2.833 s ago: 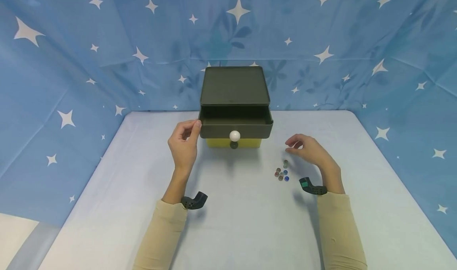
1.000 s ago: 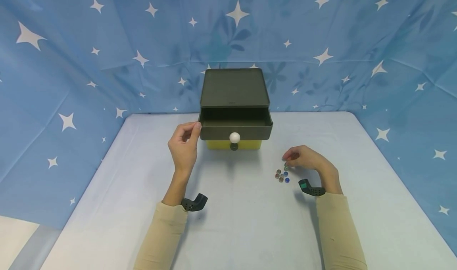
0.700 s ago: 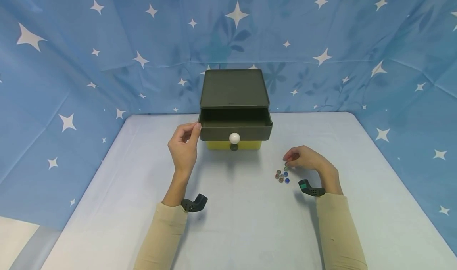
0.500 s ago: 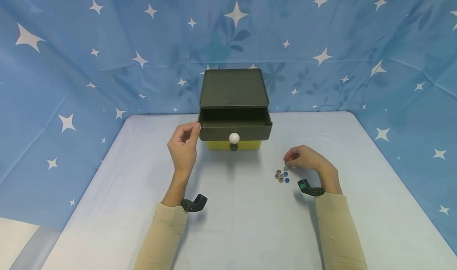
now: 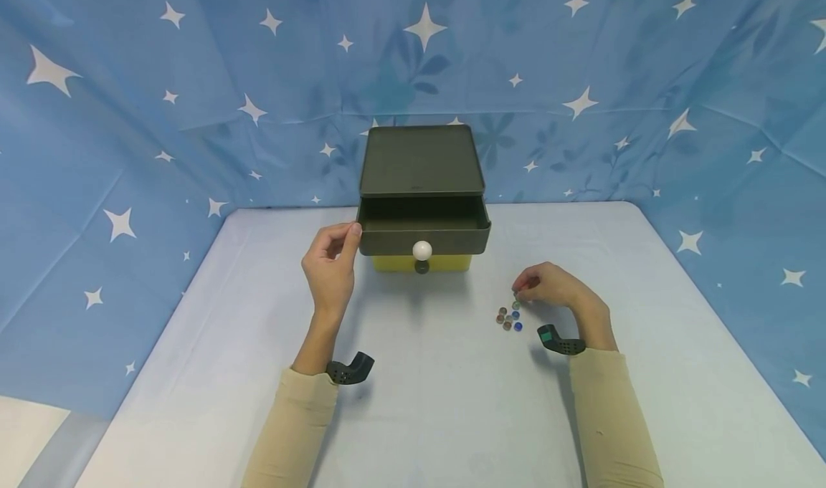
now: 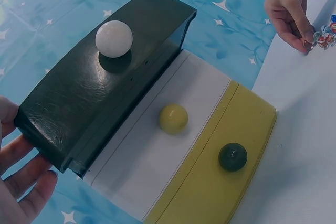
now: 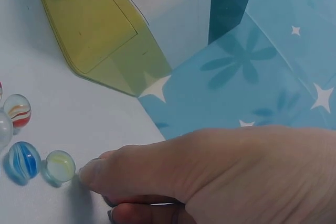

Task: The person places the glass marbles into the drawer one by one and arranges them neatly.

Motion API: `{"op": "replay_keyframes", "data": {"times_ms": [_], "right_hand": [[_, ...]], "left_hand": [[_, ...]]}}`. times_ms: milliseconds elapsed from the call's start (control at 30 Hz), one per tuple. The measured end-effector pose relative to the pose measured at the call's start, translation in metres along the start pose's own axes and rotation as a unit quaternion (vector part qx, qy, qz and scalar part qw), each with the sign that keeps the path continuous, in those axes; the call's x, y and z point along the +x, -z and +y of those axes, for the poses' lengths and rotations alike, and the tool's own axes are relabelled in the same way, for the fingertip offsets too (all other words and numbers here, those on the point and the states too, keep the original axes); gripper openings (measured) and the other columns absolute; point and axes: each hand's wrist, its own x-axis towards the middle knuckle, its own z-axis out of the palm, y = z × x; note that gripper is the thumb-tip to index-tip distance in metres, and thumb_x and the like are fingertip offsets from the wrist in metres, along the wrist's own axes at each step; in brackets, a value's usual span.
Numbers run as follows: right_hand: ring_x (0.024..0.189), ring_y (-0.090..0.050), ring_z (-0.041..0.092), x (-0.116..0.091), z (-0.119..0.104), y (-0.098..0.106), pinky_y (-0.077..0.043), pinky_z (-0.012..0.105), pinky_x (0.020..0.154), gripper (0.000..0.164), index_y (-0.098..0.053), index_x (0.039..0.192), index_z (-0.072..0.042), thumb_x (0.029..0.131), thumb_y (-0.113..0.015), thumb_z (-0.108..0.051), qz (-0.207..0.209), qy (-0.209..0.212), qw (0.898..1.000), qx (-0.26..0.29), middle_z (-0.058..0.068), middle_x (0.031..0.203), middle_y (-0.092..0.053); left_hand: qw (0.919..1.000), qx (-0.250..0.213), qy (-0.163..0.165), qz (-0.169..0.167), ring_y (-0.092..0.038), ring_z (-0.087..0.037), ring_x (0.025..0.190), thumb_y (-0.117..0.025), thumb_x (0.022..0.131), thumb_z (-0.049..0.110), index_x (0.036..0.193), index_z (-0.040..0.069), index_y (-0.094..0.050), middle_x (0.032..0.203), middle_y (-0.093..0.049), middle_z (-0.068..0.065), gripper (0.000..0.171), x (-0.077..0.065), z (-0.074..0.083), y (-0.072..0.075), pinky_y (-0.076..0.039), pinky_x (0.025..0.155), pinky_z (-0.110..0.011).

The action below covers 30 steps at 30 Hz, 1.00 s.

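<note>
Just now the right hand (image 5: 560, 287) has dipped to the marbles (image 5: 508, 319) — four o'clock from the drawer (image 5: 445, 242) — and pinches one, so picking-up seems under way. The left hand (image 5: 329, 269) grips the drawer's front corner at nine o'clock.

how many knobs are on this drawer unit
3: the white knob on the open dark green top drawer, the yellow knob on the white middle drawer, the dark green knob on the yellow bottom drawer.
</note>
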Motion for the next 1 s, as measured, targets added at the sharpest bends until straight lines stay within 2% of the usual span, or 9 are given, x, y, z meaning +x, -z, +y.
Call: {"op": "replay_keyframes", "data": {"times_ms": [367,567,800,1000], "right_hand": [[0.091,-0.060,0.020,0.000,0.001,0.000,-0.048,0.035,0.083,0.017,-0.073,0.103,-0.007,0.092,-0.069,-0.020,0.019,0.000,1.000,-0.009,0.006,0.097,-0.073],[0.093,-0.061,0.021,-0.002,-0.003,0.002,-0.051,0.041,0.086,0.020,-0.072,0.104,-0.006,0.093,-0.068,-0.022,0.031,0.004,0.999,-0.009,0.009,0.101,-0.072],[0.093,-0.062,0.023,-0.004,-0.005,0.005,-0.052,0.041,0.085,0.024,-0.071,0.107,-0.004,0.095,-0.064,-0.023,0.075,0.021,0.997,-0.019,0.011,0.103,-0.071],[0.094,-0.061,0.026,-0.006,-0.013,0.010,-0.051,0.039,0.082,0.026,-0.071,0.108,-0.004,0.096,-0.064,-0.026,0.106,0.029,0.994,-0.018,0.013,0.104,-0.069]], "left_hand": [[1.0000,0.002,0.003,0.001,-0.064,0.002,0.081,-0.067,0.092,-0.001,0.096,-0.015,-0.069,0.098,-0.070,-0.031,0.014,0.000,-0.001,0.000,-0.053,0.077,-0.016],[0.9999,0.005,0.009,0.001,-0.064,0.003,0.081,-0.068,0.092,0.000,0.096,-0.014,-0.069,0.098,-0.070,-0.030,0.014,0.000,0.000,0.000,-0.053,0.078,-0.016],[0.9999,0.008,0.013,0.002,-0.064,0.004,0.082,-0.067,0.093,0.002,0.097,-0.013,-0.069,0.099,-0.070,-0.028,0.015,0.000,-0.003,-0.001,-0.053,0.079,-0.016],[0.9999,0.009,0.010,0.005,-0.064,0.003,0.082,-0.068,0.093,0.002,0.097,-0.012,-0.070,0.099,-0.071,-0.028,0.014,0.000,-0.005,0.000,-0.054,0.078,-0.021]]}}
